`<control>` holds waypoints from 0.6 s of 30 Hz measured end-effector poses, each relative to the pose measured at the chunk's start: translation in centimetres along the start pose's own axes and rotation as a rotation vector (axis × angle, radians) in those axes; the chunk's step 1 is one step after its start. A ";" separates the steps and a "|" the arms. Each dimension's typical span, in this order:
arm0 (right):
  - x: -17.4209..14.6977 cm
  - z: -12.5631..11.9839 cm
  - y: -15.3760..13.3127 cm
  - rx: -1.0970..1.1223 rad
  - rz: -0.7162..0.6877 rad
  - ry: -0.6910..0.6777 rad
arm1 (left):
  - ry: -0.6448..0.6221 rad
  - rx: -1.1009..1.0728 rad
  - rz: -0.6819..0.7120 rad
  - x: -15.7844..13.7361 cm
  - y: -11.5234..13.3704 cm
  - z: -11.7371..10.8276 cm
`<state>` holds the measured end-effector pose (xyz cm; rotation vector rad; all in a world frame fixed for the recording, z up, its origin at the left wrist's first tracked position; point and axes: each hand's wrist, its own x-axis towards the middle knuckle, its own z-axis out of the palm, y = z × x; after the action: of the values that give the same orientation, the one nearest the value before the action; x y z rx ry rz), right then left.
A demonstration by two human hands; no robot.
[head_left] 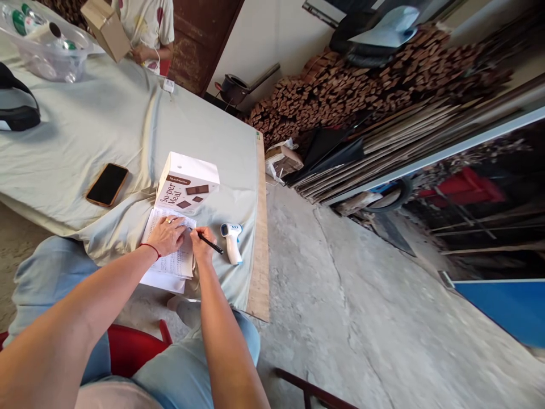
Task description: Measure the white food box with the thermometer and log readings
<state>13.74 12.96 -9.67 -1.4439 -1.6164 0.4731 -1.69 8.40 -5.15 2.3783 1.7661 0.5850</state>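
Sheets of paper (181,262) covered in small writing lie at the table's near edge. My left hand (167,234) rests on them with its fingers stretched out, a ring on one finger and a red cord at the wrist. My right hand (202,243) is closed round a black pen (212,244), its tip hidden at the right side of the paper. Just beyond the sheets stands a white box (191,170) printed "Super Meal". A white and blue infrared thermometer (232,243) lies to the right of my right hand.
A phone (107,184) lies left of the box on the cloth-covered table (106,130). Farther back are a plastic basin (55,59) of bottles and a person (147,34) near a cardboard box (105,28). Stacked firewood (323,91) lines the wall. Under me is a red chair (131,349).
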 end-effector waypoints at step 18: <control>0.0 0.1 0.4 -0.022 -0.024 0.005 | 0.013 -0.031 -0.005 -0.1 -0.1 0.2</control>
<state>13.85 13.06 -10.01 -1.4389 -1.6374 0.4389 -1.71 8.41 -5.39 2.3540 1.7548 0.6237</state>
